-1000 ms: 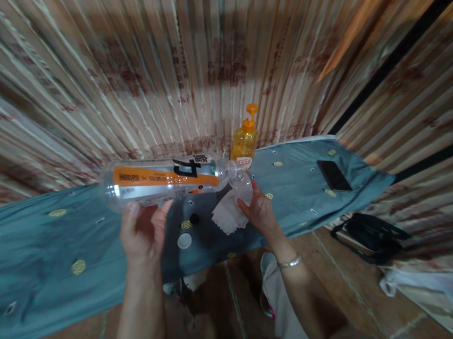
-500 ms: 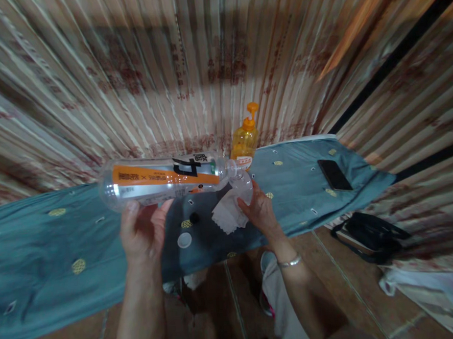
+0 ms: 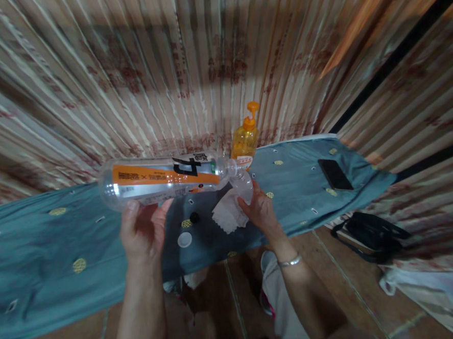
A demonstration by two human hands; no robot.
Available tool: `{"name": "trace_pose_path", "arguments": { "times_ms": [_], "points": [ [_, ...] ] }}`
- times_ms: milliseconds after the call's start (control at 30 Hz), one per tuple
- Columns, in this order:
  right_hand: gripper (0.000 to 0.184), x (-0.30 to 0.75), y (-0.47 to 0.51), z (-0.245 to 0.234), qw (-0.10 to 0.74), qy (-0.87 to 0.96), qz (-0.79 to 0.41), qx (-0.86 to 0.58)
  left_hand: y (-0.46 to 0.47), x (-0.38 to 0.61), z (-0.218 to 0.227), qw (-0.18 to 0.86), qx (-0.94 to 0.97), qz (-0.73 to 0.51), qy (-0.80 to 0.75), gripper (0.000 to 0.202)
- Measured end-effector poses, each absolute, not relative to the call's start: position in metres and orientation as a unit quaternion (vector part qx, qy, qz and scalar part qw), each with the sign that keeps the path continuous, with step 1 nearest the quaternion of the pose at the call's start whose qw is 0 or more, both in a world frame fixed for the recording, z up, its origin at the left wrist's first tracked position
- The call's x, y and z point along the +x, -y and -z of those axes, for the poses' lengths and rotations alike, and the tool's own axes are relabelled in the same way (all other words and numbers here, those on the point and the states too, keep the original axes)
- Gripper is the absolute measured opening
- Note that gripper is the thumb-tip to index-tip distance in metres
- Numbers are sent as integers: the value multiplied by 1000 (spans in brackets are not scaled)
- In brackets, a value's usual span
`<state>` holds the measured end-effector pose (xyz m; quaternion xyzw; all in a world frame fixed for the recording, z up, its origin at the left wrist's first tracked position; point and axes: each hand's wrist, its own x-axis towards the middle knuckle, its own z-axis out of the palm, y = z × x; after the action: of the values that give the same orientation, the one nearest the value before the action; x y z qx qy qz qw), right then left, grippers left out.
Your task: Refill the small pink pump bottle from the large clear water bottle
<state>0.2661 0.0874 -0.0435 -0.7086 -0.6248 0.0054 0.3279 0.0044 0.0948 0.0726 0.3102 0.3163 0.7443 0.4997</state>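
My left hand [image 3: 142, 228] grips a large clear plastic bottle [image 3: 165, 177] with an orange and silver label from below. The bottle lies nearly level in the air, its neck pointing right. At its mouth is a small clear plastic container [image 3: 243, 185], which my right hand [image 3: 260, 208] holds at its right side. A white tissue or cloth [image 3: 229, 211] lies under and left of that container; whether my right fingers also grip it I cannot tell. Below the bottle a black cap [image 3: 194, 217] and a white round lid [image 3: 185, 239] rest on the cloth-covered surface.
Behind the bottle neck stands an orange pump bottle [image 3: 244, 140]. A dark phone [image 3: 335, 174] lies to the right on the teal patterned cloth [image 3: 295, 160]. Pleated curtains [image 3: 190, 79] hang close behind. A black bag [image 3: 370, 235] sits on the tiled floor at right.
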Motion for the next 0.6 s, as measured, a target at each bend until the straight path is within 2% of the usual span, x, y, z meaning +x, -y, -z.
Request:
{"name": "trace_pose_path", "arguments": {
  "times_ms": [600],
  "points": [
    [60,267,-87,44,347,628,-3,-697,-95,7,-75,493,302,-752,-315,42]
  ]
}}
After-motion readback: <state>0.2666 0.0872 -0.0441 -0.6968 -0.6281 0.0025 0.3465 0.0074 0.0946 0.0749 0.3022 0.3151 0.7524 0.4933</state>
